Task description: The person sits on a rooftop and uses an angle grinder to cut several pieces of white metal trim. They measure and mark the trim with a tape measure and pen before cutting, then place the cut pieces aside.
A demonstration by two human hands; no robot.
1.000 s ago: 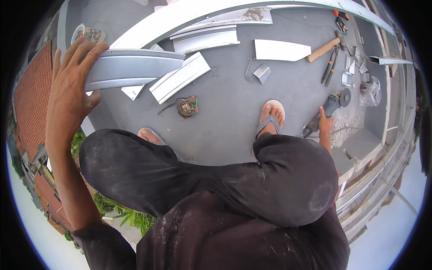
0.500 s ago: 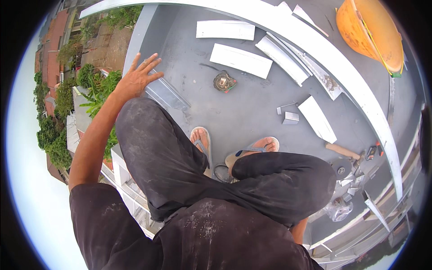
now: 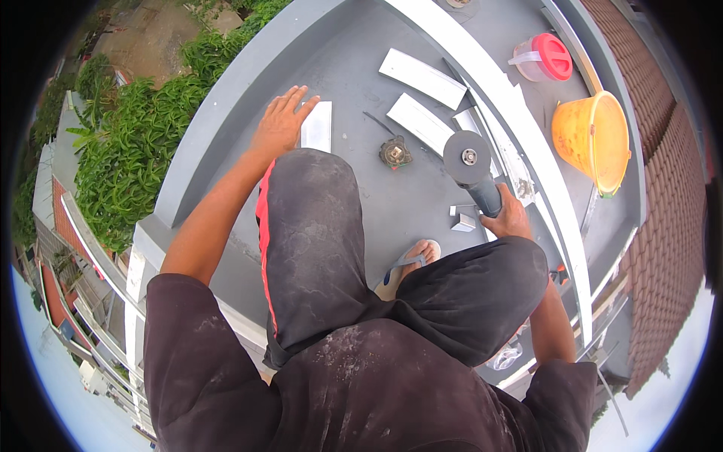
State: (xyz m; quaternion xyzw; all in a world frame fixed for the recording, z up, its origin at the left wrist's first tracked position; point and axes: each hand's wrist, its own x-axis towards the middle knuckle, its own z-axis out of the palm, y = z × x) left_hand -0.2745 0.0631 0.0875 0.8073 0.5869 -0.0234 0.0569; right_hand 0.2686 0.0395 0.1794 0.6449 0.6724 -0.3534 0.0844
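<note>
The right hand (image 3: 512, 218) has its fingers wrapped tight around the dark handle of a grinder (image 3: 476, 169). The grinder's long body runs from those fingers up and away from the person, and its round grey disc (image 3: 467, 157) sits at the far end with its flat face turned up. The left hand (image 3: 280, 124) is spread wide open and flat, holding nothing. Its fingertips lie right at the edge of a short white strip (image 3: 317, 126) on the grey roof floor (image 3: 361, 60); I cannot tell if they press on it. The strip's long side runs the same way the left fingers point, away from the person. So the strip is just beside the left fingers and well apart from the right fingers, off to their left past the raised knee. Between the two hands lies a small round wire brush wheel (image 3: 395, 153). Beyond the grinder lie more white strips (image 3: 422, 77), then a long white curved rail (image 3: 527, 143). Farther right stand an orange bucket (image 3: 591, 139) and a jug with a red lid (image 3: 544, 57).
</note>
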